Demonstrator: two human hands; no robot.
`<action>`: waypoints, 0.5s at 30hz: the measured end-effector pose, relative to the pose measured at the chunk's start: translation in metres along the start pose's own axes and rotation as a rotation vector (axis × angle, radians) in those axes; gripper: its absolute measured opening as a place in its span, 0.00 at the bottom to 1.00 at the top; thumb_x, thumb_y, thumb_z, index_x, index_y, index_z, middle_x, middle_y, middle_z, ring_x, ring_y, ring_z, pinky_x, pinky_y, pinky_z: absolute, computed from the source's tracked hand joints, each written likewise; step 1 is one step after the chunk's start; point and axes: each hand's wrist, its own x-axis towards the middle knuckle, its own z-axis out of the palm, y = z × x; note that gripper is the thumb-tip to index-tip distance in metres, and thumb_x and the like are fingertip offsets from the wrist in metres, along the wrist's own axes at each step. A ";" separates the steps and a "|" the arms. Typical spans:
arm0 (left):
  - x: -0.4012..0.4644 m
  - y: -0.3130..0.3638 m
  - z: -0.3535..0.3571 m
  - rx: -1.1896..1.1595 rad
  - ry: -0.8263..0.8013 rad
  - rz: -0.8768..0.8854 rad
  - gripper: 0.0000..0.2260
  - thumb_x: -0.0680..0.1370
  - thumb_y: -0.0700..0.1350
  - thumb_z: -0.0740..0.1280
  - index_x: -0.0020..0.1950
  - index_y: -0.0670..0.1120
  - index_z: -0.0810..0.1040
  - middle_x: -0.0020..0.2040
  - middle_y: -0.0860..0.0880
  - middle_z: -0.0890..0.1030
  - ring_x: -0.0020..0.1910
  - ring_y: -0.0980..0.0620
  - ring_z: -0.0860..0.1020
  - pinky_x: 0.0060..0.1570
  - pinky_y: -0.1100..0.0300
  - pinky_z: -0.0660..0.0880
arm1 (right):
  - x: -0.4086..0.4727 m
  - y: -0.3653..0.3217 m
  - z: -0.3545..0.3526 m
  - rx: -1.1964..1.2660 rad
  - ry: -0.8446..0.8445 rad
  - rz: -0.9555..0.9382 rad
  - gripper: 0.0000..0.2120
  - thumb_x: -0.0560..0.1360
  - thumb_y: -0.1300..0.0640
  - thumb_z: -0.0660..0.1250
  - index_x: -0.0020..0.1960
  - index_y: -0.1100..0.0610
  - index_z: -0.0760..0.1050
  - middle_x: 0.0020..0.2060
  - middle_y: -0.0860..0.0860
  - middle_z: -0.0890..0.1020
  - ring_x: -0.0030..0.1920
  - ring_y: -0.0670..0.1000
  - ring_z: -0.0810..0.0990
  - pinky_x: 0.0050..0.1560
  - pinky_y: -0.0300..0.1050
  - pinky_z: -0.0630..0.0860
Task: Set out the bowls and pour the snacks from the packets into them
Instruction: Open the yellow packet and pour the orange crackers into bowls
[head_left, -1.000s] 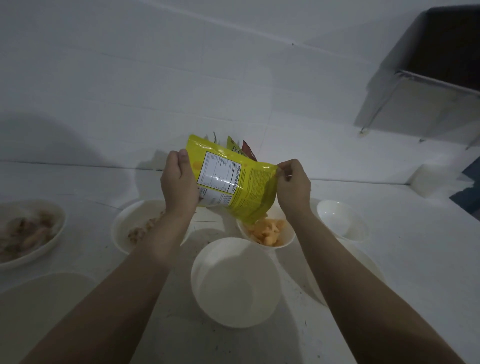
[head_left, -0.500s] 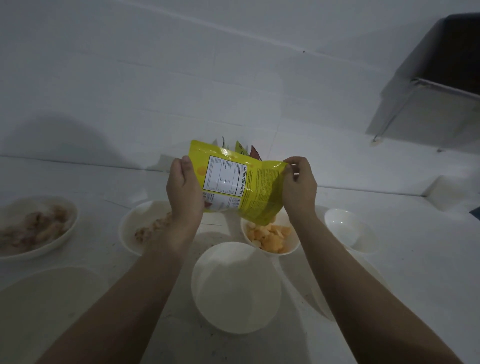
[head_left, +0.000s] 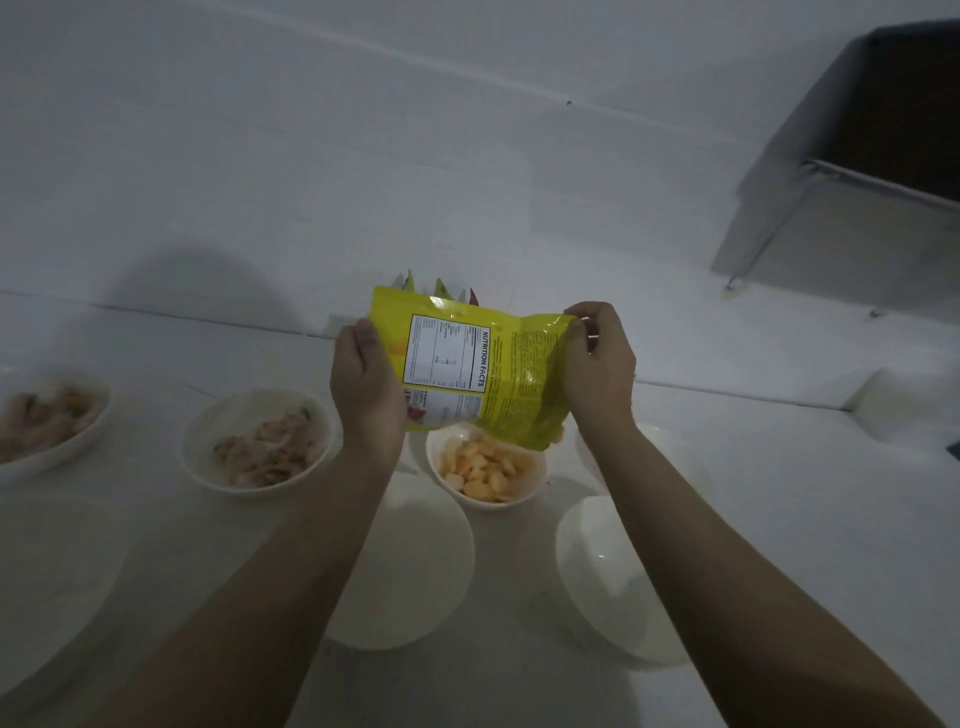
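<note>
- Two hands are on the yellow snack packet (head_left: 498, 374), which hangs in the air, tipped with its mouth slanting down to the lower right.
- The left hand (head_left: 366, 387) grips the packet's left edge, thumb on the printed back beside the nutrition panel and fingers wrapped out of sight behind.
- The right hand (head_left: 600, 364) pinches the upper right corner, fingers curled tight on the foil.
- Directly below the packet's mouth sits a small white bowl (head_left: 441, 486) holding pale orange snack pieces (head_left: 485, 470); one piece shows right at the opening (head_left: 558, 439).
- Left of the left hand there's a white bowl with pinkish-brown snacks (head_left: 200, 467), and further left another filled bowl (head_left: 98, 423) at the frame's edge.
- Under the left forearm, nearer the person, a large white bowl (head_left: 426, 566) is partly covered by that arm.
- Below the right wrist, a second white bowl (head_left: 597, 566) has the right forearm crossing its right side.
- Just behind the right wrist, another bowl's rim (head_left: 670, 441) peeks out, mostly hidden.
- Behind the packet, tips of other packets (head_left: 441, 287), green and red, poke up against the white wall (head_left: 363, 156).
- Everything rests on a white counter (head_left: 779, 493); the light is dim.
- Far upper right, a dark shelf on a metal bracket (head_left: 904, 114) juts from the wall.
</note>
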 end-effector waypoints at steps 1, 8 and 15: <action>-0.007 -0.002 0.009 0.001 -0.005 -0.001 0.17 0.83 0.53 0.53 0.36 0.51 0.64 0.33 0.52 0.68 0.34 0.53 0.69 0.38 0.55 0.69 | 0.004 0.005 -0.010 0.006 0.003 -0.003 0.10 0.79 0.62 0.58 0.52 0.52 0.76 0.43 0.46 0.80 0.39 0.44 0.75 0.41 0.40 0.71; -0.055 -0.002 0.069 0.027 -0.023 -0.005 0.14 0.83 0.54 0.53 0.49 0.46 0.72 0.40 0.53 0.75 0.39 0.59 0.75 0.43 0.68 0.73 | 0.027 0.046 -0.075 0.003 0.012 0.025 0.11 0.79 0.62 0.57 0.51 0.51 0.76 0.42 0.45 0.79 0.40 0.45 0.75 0.44 0.44 0.73; -0.107 -0.006 0.127 0.032 -0.098 0.044 0.13 0.84 0.49 0.53 0.48 0.43 0.72 0.38 0.52 0.72 0.39 0.55 0.70 0.42 0.59 0.68 | 0.048 0.091 -0.137 0.001 0.051 0.063 0.11 0.80 0.61 0.57 0.53 0.52 0.77 0.40 0.42 0.78 0.40 0.43 0.75 0.45 0.44 0.73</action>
